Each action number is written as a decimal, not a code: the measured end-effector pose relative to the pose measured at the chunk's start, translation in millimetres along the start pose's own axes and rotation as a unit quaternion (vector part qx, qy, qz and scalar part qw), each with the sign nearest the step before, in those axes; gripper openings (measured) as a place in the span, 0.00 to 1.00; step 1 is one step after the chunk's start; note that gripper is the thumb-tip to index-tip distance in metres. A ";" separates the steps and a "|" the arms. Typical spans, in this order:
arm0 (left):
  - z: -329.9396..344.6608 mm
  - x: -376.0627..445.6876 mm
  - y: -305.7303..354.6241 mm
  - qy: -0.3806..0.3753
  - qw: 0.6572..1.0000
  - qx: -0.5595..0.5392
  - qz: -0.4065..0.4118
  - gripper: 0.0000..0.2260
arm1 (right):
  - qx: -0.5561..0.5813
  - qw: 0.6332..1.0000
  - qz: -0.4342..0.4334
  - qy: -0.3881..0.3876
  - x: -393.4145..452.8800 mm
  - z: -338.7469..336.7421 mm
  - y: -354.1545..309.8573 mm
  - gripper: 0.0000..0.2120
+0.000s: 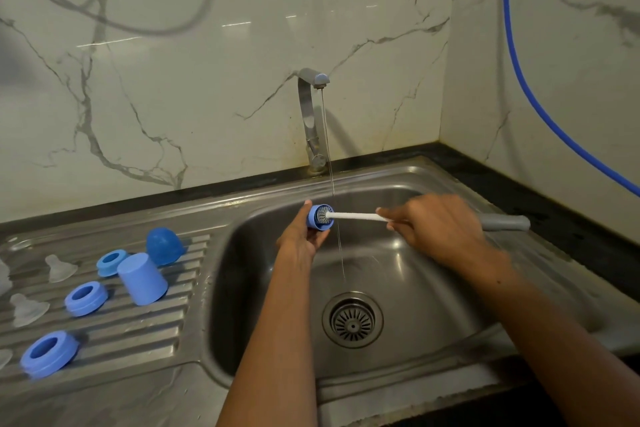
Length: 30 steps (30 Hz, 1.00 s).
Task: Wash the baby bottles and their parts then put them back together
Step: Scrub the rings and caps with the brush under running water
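Steel sink (408, 184) rim beyond brush (360, 217)

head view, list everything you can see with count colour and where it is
collar rings: 3, blue, on draining board
caps: 2, blue, on draining board by basin
teats: 2 whole, clear, draining board left; more cut off at edge
held part: 1, blue, over basin
brush: 1, white stem, grey handle, head inside held part
tap: 1, steel, running thin stream
sink: 1, steel
hose: 1, blue, right wall
left hand: grips held part
right hand: grips brush
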<state>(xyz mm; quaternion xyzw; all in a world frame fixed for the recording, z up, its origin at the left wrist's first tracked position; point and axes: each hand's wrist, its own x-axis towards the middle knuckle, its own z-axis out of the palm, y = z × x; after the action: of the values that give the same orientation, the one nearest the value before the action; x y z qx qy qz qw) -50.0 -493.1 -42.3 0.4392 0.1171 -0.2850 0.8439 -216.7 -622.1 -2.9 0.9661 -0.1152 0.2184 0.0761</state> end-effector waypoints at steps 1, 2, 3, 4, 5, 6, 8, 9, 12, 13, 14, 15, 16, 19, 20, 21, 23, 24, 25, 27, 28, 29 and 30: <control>0.0 1.6 1.5 0.001 1.000 -0.009 0.005 0.22 | 0.011 1.000 0.005 0.001 -0.2 -3.2 3.7 0.18; 0.2 2.7 2.5 0.002 1.000 -0.016 0.009 0.22 | 0.022 1.000 0.009 0.000 -0.9 -5.9 7.1 0.19; 0.6 3.0 3.6 0.005 1.000 -0.018 0.015 0.23 | 0.033 0.999 0.012 -0.005 -1.6 -8.2 8.7 0.19; 0.9 3.3 4.0 0.008 1.000 -0.017 0.020 0.23 | 0.041 0.999 0.015 -0.013 -2.1 -9.5 9.1 0.19; 1.0 3.9 3.6 0.010 1.000 -0.013 0.022 0.24 | 0.046 0.999 0.019 -0.020 -2.4 -10.5 9.1 0.18; 1.2 4.0 2.8 0.008 1.000 -0.005 0.020 0.24 | 0.048 0.998 0.025 -0.023 -2.2 -10.4 8.5 0.18; 3.5 -0.4 -0.7 0.000 1.000 0.023 0.009 0.23 | 0.036 0.998 0.038 -0.018 -0.7 -6.0 6.1 0.18; 5.2 -2.2 -2.5 -0.004 0.999 0.036 0.004 0.23 | 0.030 0.999 0.042 -0.015 -0.1 -2.4 3.8 0.18; 5.1 -1.5 -3.0 -0.013 0.999 0.040 0.001 0.23 | 0.074 0.996 0.042 -0.040 0.5 9.3 -0.8 0.18; 5.3 -1.4 -1.5 -0.019 0.999 0.034 0.005 0.22 | 0.118 0.990 0.043 -0.059 0.8 11.5 0.6 0.17; 5.4 -0.9 0.1 -0.023 0.999 0.026 0.014 0.22 | 0.170 0.981 0.046 -0.076 1.0 11.5 3.1 0.17; 5.6 0.0 1.6 -0.022 0.999 0.016 0.027 0.22 | 0.218 0.971 0.052 -0.086 0.9 10.3 7.2 0.16; 5.2 0.8 2.7 -0.015 0.999 0.007 0.044 0.22 | 0.254 0.961 0.059 -0.092 0.4 8.5 12.3 0.14; 1.1 2.1 5.6 0.025 0.995 -0.020 0.098 0.21 | 0.325 0.936 0.079 -0.107 -4.7 3.1 27.0 0.10; -1.2 3.0 5.6 0.040 0.993 -0.027 0.107 0.22 | 0.344 0.929 0.088 -0.104 -6.9 1.5 30.5 0.09; -3.1 3.9 5.0 0.055 0.992 -0.024 0.113 0.23 | 0.364 0.922 0.096 -0.093 -8.6 0.4 32.9 0.09; -1.3 3.6 2.2 0.069 0.991 0.001 0.117 0.24 | 0.398 0.908 0.111 -0.072 -8.9 0.2 34.6 0.09; 1.4 3.0 0.6 0.060 0.992 0.010 0.114 0.23 | 0.406 0.904 0.115 -0.074 -8.0 0.8 33.3 0.08; 4.0 2.6 -0.5 0.042 0.993 0.015 0.107 0.22 | 0.407 0.902 0.115 -0.084 -6.4 2.4 31.1 0.08; 6.8 1.3 -0.4 0.014 0.995 0.015 0.095 0.19 | 0.410 0.899 0.117 -0.100 -3.8 7.2 23.5 0.10; 7.6 1.3 0.0 0.006 0.996 0.011 0.092 0.19 | 0.415 0.897 0.121 -0.094 -2.8 11.2 18.6 0.11; 8.4 2.0 -0.2 -0.002 0.996 0.009 0.090 0.19 | 0.416 0.897 0.126 -0.083 -1.3 15.7 12.6 0.12; 10.2 2.3 -2.0 -0.009 0.996 0.014 0.088 0.20 | 0.413 0.898 0.129 -0.073 -0.3 20.2 5.6 0.13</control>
<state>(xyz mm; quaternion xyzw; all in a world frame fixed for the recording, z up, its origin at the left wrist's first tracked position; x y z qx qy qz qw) -49.8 -503.0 -38.7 0.4574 0.0666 -0.2155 0.8602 -210.2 -631.4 -20.6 0.9003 -0.1438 0.1833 -0.3676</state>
